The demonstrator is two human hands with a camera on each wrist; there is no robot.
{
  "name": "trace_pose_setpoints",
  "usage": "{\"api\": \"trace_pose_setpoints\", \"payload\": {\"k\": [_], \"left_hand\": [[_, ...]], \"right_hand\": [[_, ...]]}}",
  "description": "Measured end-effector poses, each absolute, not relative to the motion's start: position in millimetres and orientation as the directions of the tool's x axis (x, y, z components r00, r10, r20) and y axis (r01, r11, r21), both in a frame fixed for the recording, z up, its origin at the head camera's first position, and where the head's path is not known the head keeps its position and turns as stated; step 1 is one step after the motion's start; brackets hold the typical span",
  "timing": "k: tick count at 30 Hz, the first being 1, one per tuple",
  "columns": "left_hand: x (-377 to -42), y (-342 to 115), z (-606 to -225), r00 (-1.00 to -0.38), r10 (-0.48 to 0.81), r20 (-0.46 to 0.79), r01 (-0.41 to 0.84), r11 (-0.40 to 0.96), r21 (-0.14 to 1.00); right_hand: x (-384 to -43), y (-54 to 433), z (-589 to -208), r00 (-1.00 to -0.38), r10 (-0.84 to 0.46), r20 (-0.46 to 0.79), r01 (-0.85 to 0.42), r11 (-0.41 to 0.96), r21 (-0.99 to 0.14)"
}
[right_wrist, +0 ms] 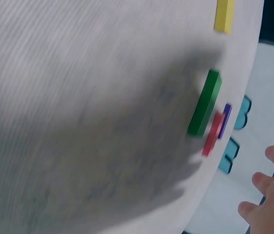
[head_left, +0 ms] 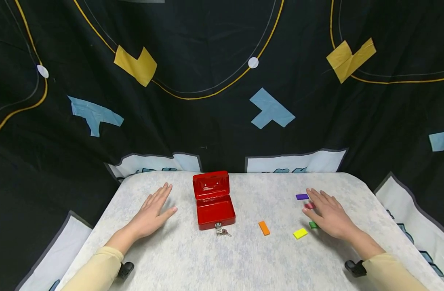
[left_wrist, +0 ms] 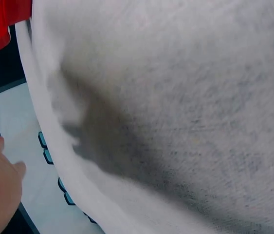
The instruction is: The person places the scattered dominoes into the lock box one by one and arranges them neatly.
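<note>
My left hand (head_left: 151, 216) is held over the table with straight fingers and the thumb spread, to the left of a red metal cash box (head_left: 216, 210). The box's lid (head_left: 211, 184) stands raised at the back, and a small padlock (head_left: 218, 228) with keys (head_left: 225, 232) hangs at its front. My right hand (head_left: 331, 216), likewise flat and holding nothing, hovers above several small coloured blocks. A green block (right_wrist: 205, 103) and a pink-red block (right_wrist: 213, 134) are partly covered by it in the head view. Nearby lie purple (head_left: 302, 197), yellow (head_left: 300, 233) and orange (head_left: 264, 228) blocks.
The table (head_left: 243, 262) has a pale, mottled white-grey cover. Behind it hangs a black cloth (head_left: 207, 129) with yellow and blue tape shapes and white printed panels. A dark wrist device (head_left: 125, 270) sits under the left sleeve, another (head_left: 355, 268) under the right.
</note>
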State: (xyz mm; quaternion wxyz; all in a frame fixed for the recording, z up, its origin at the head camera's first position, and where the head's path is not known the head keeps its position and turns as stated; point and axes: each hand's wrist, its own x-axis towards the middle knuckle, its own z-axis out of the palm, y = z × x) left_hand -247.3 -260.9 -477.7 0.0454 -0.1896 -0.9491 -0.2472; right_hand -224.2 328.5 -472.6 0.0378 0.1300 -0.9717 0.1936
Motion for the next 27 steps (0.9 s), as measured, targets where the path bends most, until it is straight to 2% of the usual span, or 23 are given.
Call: {"api": "trace_pose_setpoints", "payload": {"k": [10, 27], "left_hand": [[-239, -243, -475, -0.914, 0.391, 0.114, 0.377, 0.71, 0.595], [-236, -220, -474, -0.895, 0.443, 0.057, 0.363, 0.648, 0.67]], "right_hand": [[-226, 296, -477, -0.94, -0.32, 0.115, -0.336, 0.821, -0.461], [-228, 248, -482, -0.89, -0.456, -0.013, -0.368, 0.734, -0.571]]}}
